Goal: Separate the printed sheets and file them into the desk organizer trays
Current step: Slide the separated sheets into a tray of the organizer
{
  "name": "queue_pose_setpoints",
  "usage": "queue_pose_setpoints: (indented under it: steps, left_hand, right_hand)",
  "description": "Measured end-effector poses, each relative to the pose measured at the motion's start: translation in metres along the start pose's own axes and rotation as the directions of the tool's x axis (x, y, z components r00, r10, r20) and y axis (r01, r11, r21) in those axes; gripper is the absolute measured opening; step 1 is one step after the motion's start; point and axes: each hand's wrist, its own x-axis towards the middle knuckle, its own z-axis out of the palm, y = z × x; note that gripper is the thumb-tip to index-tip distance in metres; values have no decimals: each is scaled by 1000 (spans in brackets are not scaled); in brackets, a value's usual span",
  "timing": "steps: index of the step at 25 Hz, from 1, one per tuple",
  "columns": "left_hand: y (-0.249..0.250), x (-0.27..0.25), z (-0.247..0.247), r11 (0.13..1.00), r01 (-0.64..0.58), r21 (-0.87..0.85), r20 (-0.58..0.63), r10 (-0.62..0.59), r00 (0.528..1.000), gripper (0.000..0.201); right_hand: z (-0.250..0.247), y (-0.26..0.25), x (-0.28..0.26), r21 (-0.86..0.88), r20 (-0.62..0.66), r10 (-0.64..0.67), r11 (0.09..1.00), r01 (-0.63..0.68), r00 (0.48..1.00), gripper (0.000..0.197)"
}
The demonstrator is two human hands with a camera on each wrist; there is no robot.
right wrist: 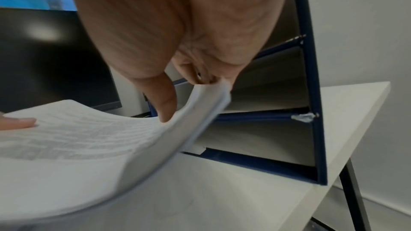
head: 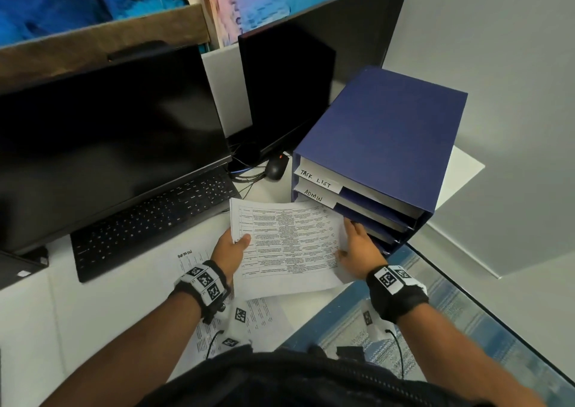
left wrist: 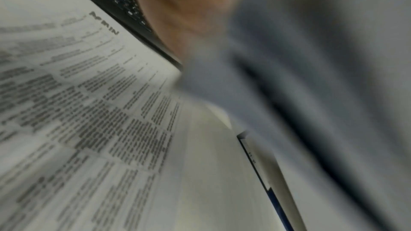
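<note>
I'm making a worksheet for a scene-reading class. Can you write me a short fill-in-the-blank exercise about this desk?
1. The paper stack is held by ____ hands.
2. The top label on the blue organizer reads TASK ____.
3. The label beneath it reads ____.
4. The mouse lies between the keyboard and the ____.

Missing words: both; LIST; ADMIN; organizer

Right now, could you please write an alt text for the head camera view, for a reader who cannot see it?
Both hands hold a printed sheet in front of a blue desk organizer, the left hand pinching its left edge and the right hand its right edge. The two visible tray labels read TASK LIST and ADMIN. More sheets lie on the white desk, beside a black keyboard.
</note>
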Motion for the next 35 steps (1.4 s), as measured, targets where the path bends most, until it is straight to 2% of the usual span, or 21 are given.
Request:
queue_pose_setpoints:
  steps: [2,5,6,7,9,11,12,13,14,16,18,20,25,28,30,32,33,35]
  left_hand:
    - [-3,2,9,1000,19,-17,-2,-19,1000,31]
    - [-6,4,23,997,33,-65,13,-32,999,31]
    - [-7,4,27,995,42,-90,11,-41,999,31]
    - [-8,4,30,992,54,-115,10,-53,999,31]
    - [-10,4,37,983,86,-165,16,-84,996,32]
    - [-15,5,47,970,114,-217,30,-110,993,33]
    - [-17,6,52,962,126,-242,35,-121,992,34]
    - [-17,7,57,954,134,-267,39,-128,991,35]
    - [-17,7,60,947,145,-288,39,-139,989,34]
    - [-15,7,61,931,187,-313,50,-180,982,32]
    - [-13,7,56,941,241,-236,85,-227,970,29]
    - [-13,6,46,953,271,-134,146,-251,957,31]
    - [-12,-7,23,955,265,-130,305,-216,928,33]
    - [-10,-16,22,966,248,-67,331,-213,919,35]
    - [-2,-26,31,970,236,61,367,-241,898,32]
    - [5,-32,47,954,217,206,418,-287,862,30]
    - [6,-33,55,948,204,243,424,-293,857,29]
    - [5,-29,69,957,169,235,401,-253,880,29]
  right_hand:
    - [-1,7,0,-30,-26,19,999,-19,999,69]
    - [-4,19,-6,-32,-91,112,993,-115,990,53]
    - [-4,24,-10,-51,-121,100,993,-107,988,51]
    - [-3,29,-14,-77,-163,43,995,-56,986,48]
    - [-2,34,-22,-117,-201,-196,978,175,960,45]
    - [1,36,-27,-177,-50,-485,865,470,873,50]
    - [4,37,-28,-210,40,-564,802,559,825,50]
    - [5,37,-28,-249,84,-604,757,604,792,48]
    - [7,37,-27,-290,78,-626,730,619,776,44]
    - [7,38,-26,-318,-13,-636,734,600,772,27]
    - [6,46,-29,-308,-100,-604,774,553,791,9]
    - [11,54,-33,-301,-143,-548,817,491,824,10]
    - [22,66,-41,-232,-232,-413,903,362,881,18]
    - [22,67,-38,100,-233,-190,971,218,954,25]
    - [16,73,-36,338,-219,3,938,73,976,31]
    - [9,76,-32,504,-206,165,863,-40,965,36]
    - [6,74,-31,570,-192,220,818,-73,956,37]
    - [5,66,-29,699,-142,309,704,-126,941,39]
